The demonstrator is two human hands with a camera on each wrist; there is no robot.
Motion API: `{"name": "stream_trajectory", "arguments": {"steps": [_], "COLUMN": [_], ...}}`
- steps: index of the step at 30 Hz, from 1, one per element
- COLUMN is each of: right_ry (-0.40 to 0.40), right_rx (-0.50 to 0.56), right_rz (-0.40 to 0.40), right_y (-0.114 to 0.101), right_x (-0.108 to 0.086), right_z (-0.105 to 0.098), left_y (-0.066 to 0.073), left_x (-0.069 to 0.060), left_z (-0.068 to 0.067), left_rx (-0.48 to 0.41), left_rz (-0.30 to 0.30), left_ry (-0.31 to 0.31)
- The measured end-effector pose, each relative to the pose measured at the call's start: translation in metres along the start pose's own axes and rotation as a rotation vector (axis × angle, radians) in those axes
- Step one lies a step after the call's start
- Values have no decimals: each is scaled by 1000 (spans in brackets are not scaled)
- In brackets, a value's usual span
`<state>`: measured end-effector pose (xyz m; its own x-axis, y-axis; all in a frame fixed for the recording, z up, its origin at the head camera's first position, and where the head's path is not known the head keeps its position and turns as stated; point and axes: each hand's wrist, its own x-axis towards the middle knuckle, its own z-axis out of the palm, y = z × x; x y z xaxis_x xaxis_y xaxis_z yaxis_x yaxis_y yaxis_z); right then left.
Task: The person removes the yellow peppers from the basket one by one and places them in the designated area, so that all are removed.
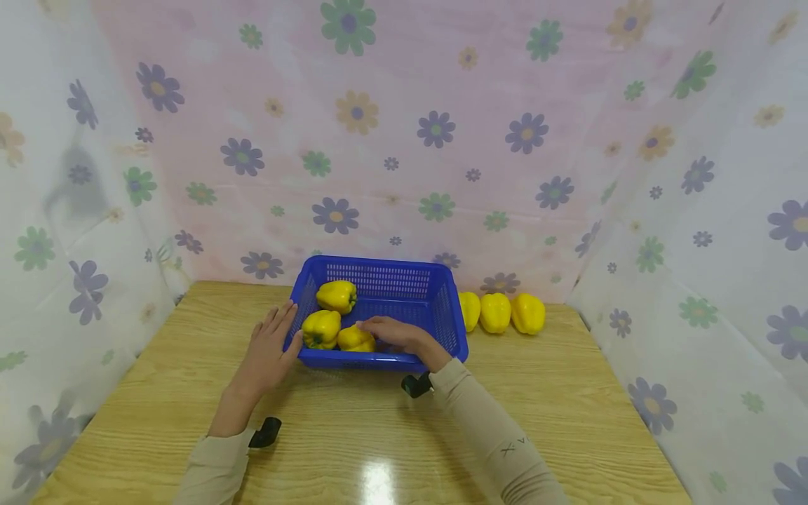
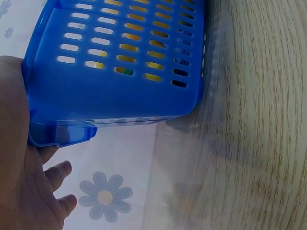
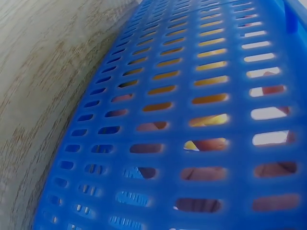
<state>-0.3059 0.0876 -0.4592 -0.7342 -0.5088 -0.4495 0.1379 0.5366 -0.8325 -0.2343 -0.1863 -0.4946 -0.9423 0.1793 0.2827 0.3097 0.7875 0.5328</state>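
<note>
In the head view, a blue plastic basket stands on the table with three yellow bell peppers in its left part. One bell pepper lies toward the back and another in the front left corner. My right hand reaches over the front rim and grips the third bell pepper from its right side. My left hand rests against the basket's left rim, fingers straight. The left wrist view shows that palm beside the rim. Through the slots in the right wrist view, parts of my right fingers appear; the basket wall hides the rest.
To the right of the basket, three more yellow bell peppers stand in a row on the wooden table; the basket partly covers the leftmost. A flower-patterned curtain encloses the table at the back and sides.
</note>
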Motion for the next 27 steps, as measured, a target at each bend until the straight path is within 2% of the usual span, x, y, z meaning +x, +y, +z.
{"name": "stream_trajectory", "arguments": {"steps": [8, 17, 27], "right_ry": [-5, -49, 10], "right_rx": [29, 43, 52], "right_rz": [-11, -49, -81], "right_y": [3, 5, 8], "right_x": [2, 2, 5], "right_z": [-3, -6, -2], "left_y": [0, 1, 2], "left_x": [0, 0, 0], "left_z": [0, -1, -1], "left_rx": [3, 11, 9], "left_rz": [-2, -5, -2], "left_ry": [-4, -6, -4]}}
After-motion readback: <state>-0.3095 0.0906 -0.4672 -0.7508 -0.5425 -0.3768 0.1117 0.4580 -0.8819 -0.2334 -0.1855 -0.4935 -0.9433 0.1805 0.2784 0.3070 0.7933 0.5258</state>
